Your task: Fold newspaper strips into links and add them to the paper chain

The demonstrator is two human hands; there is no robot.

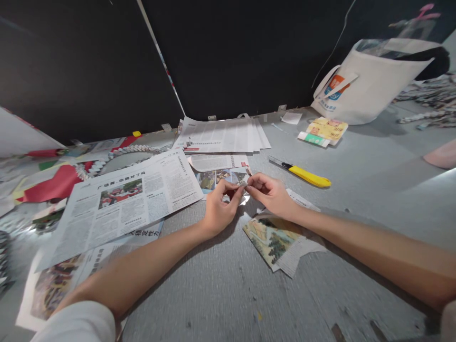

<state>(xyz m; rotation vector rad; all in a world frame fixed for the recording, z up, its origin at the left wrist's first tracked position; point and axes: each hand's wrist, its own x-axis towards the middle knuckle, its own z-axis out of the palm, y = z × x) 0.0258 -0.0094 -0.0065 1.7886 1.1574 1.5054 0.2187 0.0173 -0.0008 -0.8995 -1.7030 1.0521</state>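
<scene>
My left hand (221,211) and my right hand (272,195) meet at the middle of the table. Between their fingertips they pinch a small piece of paper (243,184), mostly covered by the fingers. Just below my right hand lie cut newspaper pieces (272,240), one printed with a green and tan picture. A printed newspaper sheet with photos (207,180) is behind my left hand. Beyond my right hand rests a yellow utility knife (309,176), its blade end pointing left and away. The left forearm passes over the lower edge of more newspaper.
A large newspaper sheet (156,194) spreads to the left, beside red paper (53,184) and a folded-paper chain (96,168). Stacked newspapers (221,135) lie against the black panel (242,57). At right are a small yellow pack (327,129) and a white bag (374,83).
</scene>
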